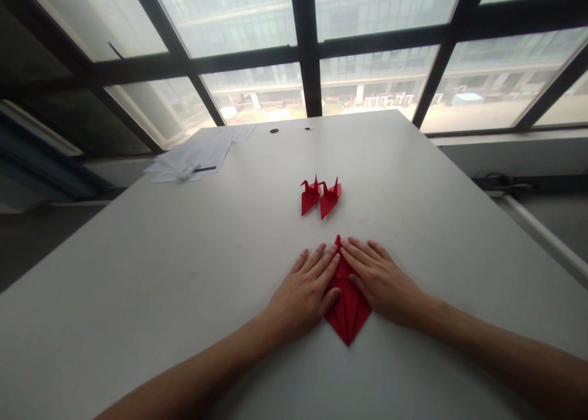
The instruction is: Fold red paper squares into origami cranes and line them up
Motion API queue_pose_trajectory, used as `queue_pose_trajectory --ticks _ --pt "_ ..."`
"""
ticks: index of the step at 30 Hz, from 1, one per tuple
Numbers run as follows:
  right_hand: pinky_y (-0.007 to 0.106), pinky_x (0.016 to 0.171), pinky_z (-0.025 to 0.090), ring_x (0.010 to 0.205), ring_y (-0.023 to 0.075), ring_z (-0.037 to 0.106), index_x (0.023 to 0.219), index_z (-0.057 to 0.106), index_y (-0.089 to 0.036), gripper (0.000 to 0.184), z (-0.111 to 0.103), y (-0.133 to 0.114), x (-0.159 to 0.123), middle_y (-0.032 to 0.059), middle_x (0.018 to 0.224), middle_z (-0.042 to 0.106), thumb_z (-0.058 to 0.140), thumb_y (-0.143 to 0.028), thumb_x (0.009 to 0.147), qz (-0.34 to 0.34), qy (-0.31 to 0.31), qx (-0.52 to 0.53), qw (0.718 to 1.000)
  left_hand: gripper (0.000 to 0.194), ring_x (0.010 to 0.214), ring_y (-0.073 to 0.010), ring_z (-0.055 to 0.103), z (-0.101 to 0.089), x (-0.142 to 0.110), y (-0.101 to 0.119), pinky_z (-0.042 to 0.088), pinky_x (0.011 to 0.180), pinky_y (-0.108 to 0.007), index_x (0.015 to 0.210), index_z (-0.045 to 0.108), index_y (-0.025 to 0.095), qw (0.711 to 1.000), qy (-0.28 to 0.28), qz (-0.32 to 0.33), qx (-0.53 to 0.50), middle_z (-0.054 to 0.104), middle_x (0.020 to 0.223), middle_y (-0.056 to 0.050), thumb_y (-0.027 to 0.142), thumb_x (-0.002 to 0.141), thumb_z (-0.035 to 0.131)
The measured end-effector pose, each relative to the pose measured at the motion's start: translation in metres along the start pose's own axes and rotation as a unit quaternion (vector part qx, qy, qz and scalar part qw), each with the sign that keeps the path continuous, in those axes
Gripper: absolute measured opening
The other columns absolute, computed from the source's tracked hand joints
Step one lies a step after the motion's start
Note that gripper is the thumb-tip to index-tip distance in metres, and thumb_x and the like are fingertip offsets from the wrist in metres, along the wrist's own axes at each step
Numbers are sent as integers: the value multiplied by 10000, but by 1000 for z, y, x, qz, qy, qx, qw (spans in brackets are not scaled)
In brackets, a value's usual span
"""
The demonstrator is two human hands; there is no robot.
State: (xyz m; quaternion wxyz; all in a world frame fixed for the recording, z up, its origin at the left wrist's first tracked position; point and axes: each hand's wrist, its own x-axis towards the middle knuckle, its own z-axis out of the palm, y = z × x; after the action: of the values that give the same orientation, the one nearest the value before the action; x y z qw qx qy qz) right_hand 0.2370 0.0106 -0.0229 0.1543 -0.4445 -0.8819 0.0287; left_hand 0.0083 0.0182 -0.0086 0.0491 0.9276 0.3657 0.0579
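Observation:
A sheet of red origami paper (348,313), folded into a long diamond, lies on the white table with one point toward me and one away. My left hand (307,290) rests flat on its left side, fingers stretched out toward the upper point. From the right, my right hand (382,278) lies flat on the other edge, its fingertips close to those of the left. Both hands cover the paper's side edges. Beyond them stand two finished red paper cranes (310,196), side by side, wings and necks folded.
The white table (193,273) stretches away to a large window (257,89) with dark frames. Several loose paper sheets (197,153) are at the far left, with a dark pen-like item (204,169) on them. Two round holes sit near the table's far edge.

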Motion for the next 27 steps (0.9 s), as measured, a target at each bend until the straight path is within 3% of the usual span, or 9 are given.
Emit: queue_pose_trajectory --ticks 27 --pt "508 1168 300 1460 279 322 1479 434 -156 491 -2 -1 2 108 1564 398 419 -215 992 -6 4 -5 1000 625 1530 -247 132 -1 0 -1 175 1239 -482 1584 175 223 1000 -4 8 2 226 1632 -24 413 1027 385"
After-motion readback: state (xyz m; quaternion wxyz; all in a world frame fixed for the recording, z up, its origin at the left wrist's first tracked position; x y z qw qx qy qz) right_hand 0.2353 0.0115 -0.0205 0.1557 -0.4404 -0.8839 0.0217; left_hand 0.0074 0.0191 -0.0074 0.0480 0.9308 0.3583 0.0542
